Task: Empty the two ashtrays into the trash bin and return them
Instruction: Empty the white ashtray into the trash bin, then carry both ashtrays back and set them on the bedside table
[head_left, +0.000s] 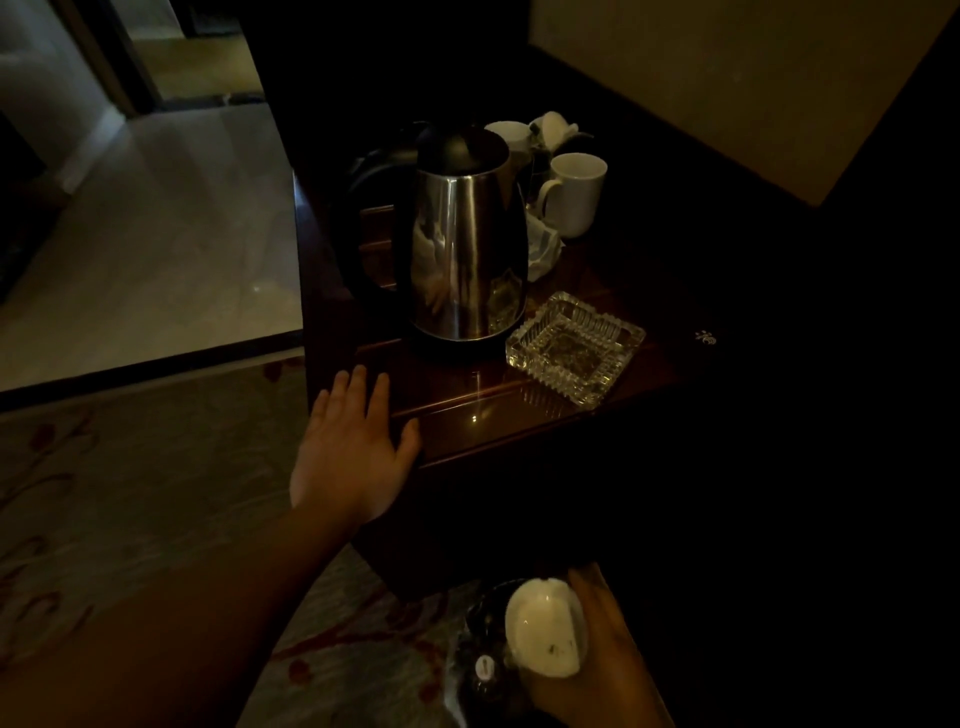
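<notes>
A square cut-glass ashtray (574, 348) with dark residue in its bowl sits on the dark wooden table (467, 431), just right of the kettle. My left hand (353, 447) is open with its fingers spread. It lies flat at the table's front left corner, well left of the glass ashtray. At the bottom edge, my right hand (608, 654) grips a round white ashtray (545, 629), tilted on its side with a few specks in it. That ashtray is held over a dark trash bin (480, 660) with a clear liner, only dimly visible.
A steel electric kettle (462, 234) with a black lid stands mid-table. Behind it are white mugs (574, 195) and crumpled wrapping. Patterned carpet (104, 519) lies to the left, with a pale tiled floor (156, 234) beyond. The right side is too dark to read.
</notes>
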